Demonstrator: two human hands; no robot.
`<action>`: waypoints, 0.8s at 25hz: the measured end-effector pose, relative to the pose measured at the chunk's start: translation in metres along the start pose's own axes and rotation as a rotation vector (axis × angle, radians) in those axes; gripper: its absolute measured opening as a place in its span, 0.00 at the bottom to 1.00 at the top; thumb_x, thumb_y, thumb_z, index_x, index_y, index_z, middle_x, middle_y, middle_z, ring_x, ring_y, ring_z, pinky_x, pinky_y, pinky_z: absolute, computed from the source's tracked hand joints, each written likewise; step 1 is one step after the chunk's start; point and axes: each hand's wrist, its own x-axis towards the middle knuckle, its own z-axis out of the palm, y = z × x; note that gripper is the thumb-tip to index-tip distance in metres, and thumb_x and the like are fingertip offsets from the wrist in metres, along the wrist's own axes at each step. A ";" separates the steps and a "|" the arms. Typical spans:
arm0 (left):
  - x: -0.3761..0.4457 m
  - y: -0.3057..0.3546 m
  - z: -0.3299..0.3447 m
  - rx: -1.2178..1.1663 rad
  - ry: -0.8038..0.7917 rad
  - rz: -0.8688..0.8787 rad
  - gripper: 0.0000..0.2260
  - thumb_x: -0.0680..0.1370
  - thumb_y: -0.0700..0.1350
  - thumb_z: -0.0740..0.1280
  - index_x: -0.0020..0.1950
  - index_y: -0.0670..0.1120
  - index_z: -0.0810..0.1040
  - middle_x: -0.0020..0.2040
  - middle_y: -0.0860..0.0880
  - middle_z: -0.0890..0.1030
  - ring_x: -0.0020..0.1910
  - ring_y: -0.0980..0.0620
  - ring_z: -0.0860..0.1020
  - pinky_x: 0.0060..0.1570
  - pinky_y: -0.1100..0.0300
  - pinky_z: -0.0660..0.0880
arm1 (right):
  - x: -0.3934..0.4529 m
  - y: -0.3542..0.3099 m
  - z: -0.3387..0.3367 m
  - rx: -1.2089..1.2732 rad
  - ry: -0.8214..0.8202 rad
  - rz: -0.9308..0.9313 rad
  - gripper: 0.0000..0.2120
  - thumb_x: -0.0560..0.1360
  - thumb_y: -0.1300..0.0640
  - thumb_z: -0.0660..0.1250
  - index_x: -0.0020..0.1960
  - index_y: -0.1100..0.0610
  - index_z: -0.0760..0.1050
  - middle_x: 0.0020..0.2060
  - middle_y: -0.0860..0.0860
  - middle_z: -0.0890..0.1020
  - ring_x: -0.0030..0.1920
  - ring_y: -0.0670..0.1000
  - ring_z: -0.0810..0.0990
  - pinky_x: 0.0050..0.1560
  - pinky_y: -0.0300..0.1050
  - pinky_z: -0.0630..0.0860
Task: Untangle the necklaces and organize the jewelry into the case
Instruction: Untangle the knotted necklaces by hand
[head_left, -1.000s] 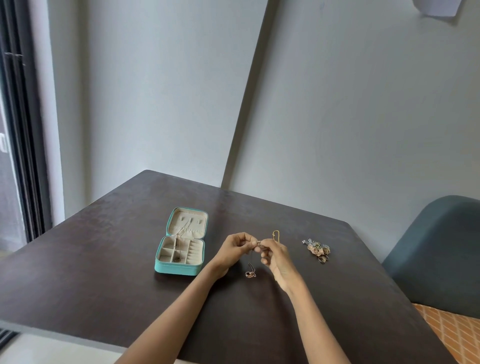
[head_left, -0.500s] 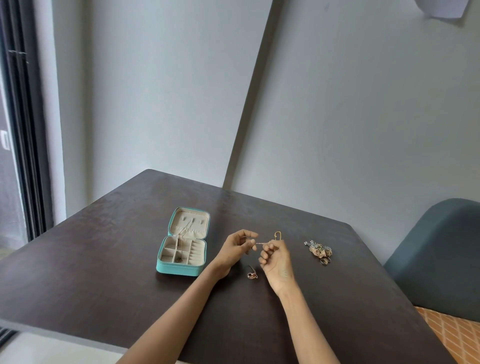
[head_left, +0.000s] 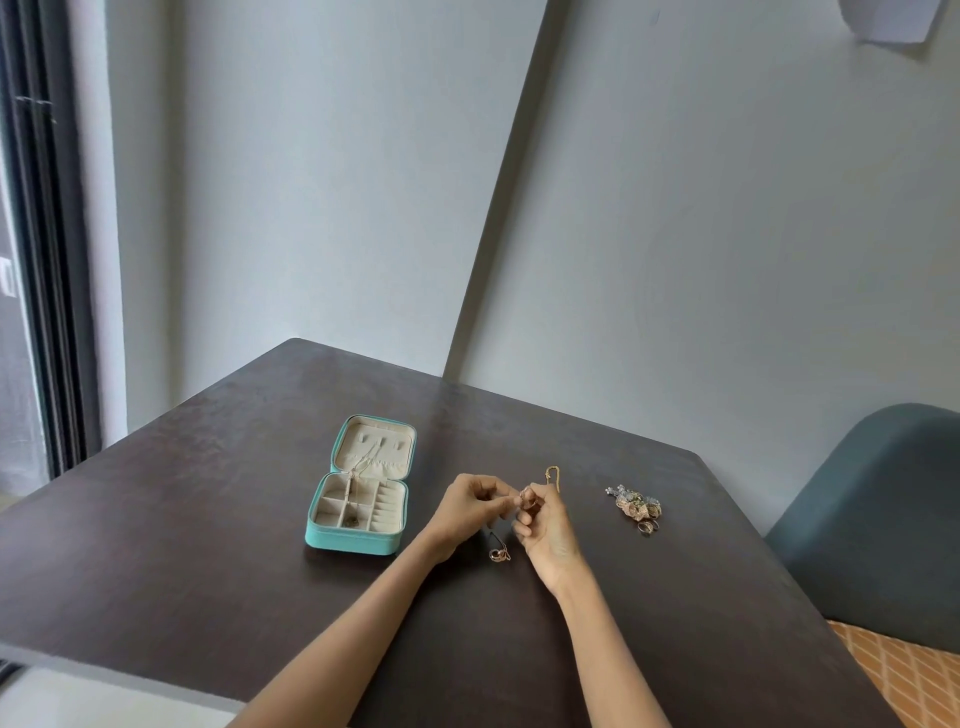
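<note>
Both my hands are up over the dark desk (head_left: 208, 545), fingertips meeting at center. My left hand (head_left: 467, 512) pinches one end of a small ring-like piece of a gold necklace (head_left: 551, 475), fingers narrow and closed on it; my right hand (head_left: 545, 525) pinches the same piece from the other side, remaining fingers curled in. The fine chain loops up just behind my right fingers; too thin to trace its whole run. A small rose-gold pendant (head_left: 500, 555) sits below, between my wrists; cannot tell if it hangs or rests on the desk. The teal jewelry case (head_left: 358, 538) lies open to the left of my left hand, lid flat back, a necklace and a small dark item already inside. A tangled jewelry pile (head_left: 636, 506) with rings lies right of my right hand, apart from it. A grey-blue chair (head_left: 883, 519) is at the far right.
</note>
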 end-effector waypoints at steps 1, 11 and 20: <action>0.000 0.001 0.000 -0.015 0.017 0.000 0.03 0.74 0.42 0.71 0.41 0.45 0.83 0.29 0.52 0.78 0.27 0.56 0.72 0.29 0.64 0.70 | 0.000 0.001 0.000 0.001 0.000 -0.005 0.12 0.75 0.62 0.57 0.33 0.58 0.66 0.28 0.50 0.69 0.21 0.43 0.64 0.20 0.35 0.57; -0.004 0.009 0.000 -0.116 0.064 0.010 0.06 0.77 0.36 0.66 0.40 0.43 0.78 0.27 0.49 0.73 0.22 0.57 0.69 0.22 0.65 0.69 | -0.004 0.002 0.001 -0.148 -0.016 -0.029 0.16 0.77 0.59 0.60 0.31 0.57 0.65 0.25 0.49 0.66 0.20 0.43 0.63 0.19 0.34 0.56; -0.005 0.012 -0.001 -0.116 0.074 0.048 0.04 0.77 0.34 0.65 0.43 0.39 0.77 0.34 0.45 0.77 0.26 0.60 0.71 0.26 0.66 0.69 | -0.003 0.004 -0.004 -0.223 -0.072 -0.088 0.05 0.76 0.61 0.65 0.42 0.60 0.78 0.31 0.49 0.75 0.23 0.41 0.66 0.20 0.32 0.58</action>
